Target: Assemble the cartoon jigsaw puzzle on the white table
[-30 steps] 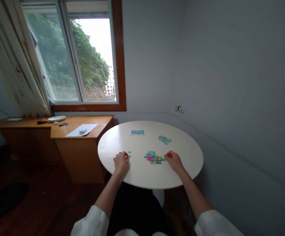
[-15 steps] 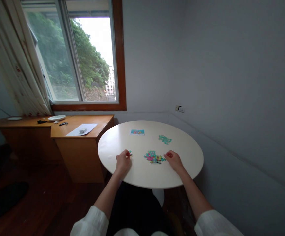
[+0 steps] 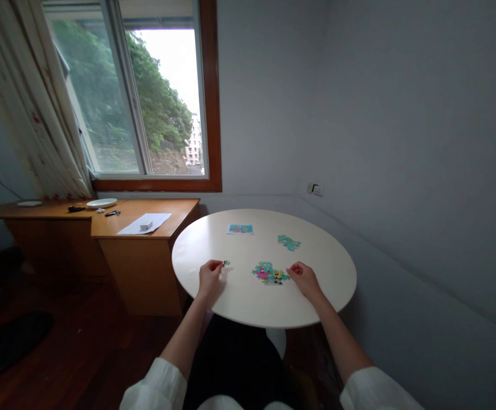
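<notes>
My left hand [image 3: 210, 277] pinches a small multicoloured jigsaw piece [image 3: 226, 263] over the left part of the round white table [image 3: 239, 307]. A partly joined jigsaw puzzle [image 3: 269, 274], with a pink figure, a yellow figure and teal areas, lies in front of me. At its right edge is my right hand [image 3: 303, 278], fingers closed in a pinch. Whatever those fingers hold, if anything, is too small to make out. Farther back on the right, a cluster of loose teal jigsaw pieces [image 3: 289, 242] is spread out.
A picture card [image 3: 240, 229] lies near the table's far side. Left of the table stands a wooden desk [image 3: 145, 245] bearing a white sheet of paper [image 3: 158, 219], a small white box [image 3: 146, 225] and a white plate [image 3: 101, 203]. A wall [image 3: 401, 142] runs along the right.
My left hand has turned and shifted slightly left, so the jigsaw piece at its fingertips shows more clearly. My right hand stays by the puzzle's right edge. The view has shifted a little.
</notes>
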The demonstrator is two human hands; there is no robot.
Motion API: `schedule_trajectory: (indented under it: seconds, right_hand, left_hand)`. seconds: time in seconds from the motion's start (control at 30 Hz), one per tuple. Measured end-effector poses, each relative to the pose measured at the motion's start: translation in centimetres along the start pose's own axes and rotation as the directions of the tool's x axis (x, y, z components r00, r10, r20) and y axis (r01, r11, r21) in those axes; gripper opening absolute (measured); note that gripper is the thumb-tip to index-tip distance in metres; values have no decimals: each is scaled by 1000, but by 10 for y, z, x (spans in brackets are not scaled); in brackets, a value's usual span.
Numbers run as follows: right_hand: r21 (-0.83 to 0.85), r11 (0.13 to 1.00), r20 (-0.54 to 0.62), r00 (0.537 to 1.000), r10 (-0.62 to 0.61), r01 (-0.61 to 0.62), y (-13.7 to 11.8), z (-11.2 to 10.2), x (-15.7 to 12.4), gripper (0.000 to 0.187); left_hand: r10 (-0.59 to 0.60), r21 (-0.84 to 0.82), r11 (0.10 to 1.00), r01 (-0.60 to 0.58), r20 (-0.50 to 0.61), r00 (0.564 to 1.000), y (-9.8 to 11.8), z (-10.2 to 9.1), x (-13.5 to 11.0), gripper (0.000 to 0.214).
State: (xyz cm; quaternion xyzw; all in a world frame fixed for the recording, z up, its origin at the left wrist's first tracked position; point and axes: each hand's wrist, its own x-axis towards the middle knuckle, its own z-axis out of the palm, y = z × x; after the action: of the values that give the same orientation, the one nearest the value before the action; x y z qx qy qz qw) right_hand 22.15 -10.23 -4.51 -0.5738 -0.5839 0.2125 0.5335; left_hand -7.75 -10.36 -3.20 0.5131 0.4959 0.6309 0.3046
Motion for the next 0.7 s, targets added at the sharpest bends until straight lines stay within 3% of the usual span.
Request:
schedule_trajectory:
  seconds: [0.5,0.7]
  right_hand:
    - [0,1000,5,1000,4,-4,1,-1,0,21]
    - [-1,1000,11,1000,5,-5,0,-1,0,21]
  left_hand:
    - [-65,7,998,65,10,998,1,-1,-1,27]
    - [2,99,995,-4,30,1000,-4,-1,2,30]
